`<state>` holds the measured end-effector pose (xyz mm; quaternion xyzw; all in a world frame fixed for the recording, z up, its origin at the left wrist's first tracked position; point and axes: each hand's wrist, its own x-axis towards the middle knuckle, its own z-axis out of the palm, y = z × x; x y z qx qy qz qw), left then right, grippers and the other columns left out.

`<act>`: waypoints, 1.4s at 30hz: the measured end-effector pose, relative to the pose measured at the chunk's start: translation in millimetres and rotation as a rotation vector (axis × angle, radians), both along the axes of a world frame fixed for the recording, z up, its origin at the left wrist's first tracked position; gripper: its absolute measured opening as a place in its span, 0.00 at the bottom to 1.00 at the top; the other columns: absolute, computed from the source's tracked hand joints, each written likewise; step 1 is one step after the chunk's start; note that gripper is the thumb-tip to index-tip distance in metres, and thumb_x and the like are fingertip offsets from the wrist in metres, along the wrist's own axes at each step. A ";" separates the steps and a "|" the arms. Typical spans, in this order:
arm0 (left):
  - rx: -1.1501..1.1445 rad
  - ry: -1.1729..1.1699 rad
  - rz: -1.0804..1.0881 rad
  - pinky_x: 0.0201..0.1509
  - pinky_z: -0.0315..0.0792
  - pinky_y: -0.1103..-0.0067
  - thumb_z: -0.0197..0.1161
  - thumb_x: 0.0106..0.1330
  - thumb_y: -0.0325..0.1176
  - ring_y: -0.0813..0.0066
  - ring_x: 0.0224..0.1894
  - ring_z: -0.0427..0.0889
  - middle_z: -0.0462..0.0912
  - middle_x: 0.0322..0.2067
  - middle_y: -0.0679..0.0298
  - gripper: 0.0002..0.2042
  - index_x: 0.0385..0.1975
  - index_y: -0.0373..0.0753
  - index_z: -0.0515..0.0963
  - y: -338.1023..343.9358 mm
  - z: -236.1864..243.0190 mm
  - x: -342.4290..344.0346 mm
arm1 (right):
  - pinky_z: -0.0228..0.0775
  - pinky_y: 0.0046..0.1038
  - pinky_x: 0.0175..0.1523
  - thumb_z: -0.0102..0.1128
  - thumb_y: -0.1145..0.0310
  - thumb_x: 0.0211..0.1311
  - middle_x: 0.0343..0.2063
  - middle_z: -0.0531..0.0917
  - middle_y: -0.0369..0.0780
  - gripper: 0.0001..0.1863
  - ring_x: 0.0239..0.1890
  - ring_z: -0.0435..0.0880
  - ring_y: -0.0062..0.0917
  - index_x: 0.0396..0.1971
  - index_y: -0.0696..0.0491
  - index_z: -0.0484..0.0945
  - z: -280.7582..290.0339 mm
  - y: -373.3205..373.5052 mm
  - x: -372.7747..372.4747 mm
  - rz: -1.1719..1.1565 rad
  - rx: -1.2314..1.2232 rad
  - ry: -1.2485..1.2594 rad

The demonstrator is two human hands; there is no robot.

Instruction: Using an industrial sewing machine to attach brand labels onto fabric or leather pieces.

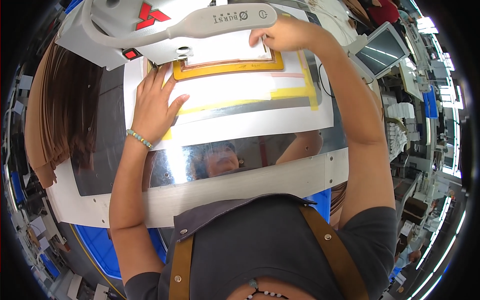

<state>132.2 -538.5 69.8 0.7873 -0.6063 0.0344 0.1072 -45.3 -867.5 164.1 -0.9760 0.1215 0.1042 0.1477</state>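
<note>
A yellow rectangular frame with a white inner area lies on white sheets edged with yellow tape, partly under a grey-white machine head. My left hand rests by the frame's left side, fingers stretched out and thumb apart, fingertips reaching under the machine edge. My right hand is at the frame's upper right, fingers curled down over the white inner area beside the grey handle; what it holds, if anything, is hidden.
The machine stands over a reflective metal plate on a metal bed. A small screen is at right, stacked brown pieces at left, blue bins below. Another person is at far right.
</note>
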 end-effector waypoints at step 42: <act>-0.208 -0.676 0.667 0.52 0.82 0.62 0.61 0.67 0.26 0.54 0.48 0.86 0.86 0.42 0.53 0.06 0.39 0.36 0.84 145.2 115.0 251.8 | 0.74 0.35 0.61 0.53 0.84 0.63 0.49 0.86 0.50 0.17 0.53 0.85 0.41 0.46 0.61 0.89 -48.8 68.1 -32.4 -0.111 0.223 -0.864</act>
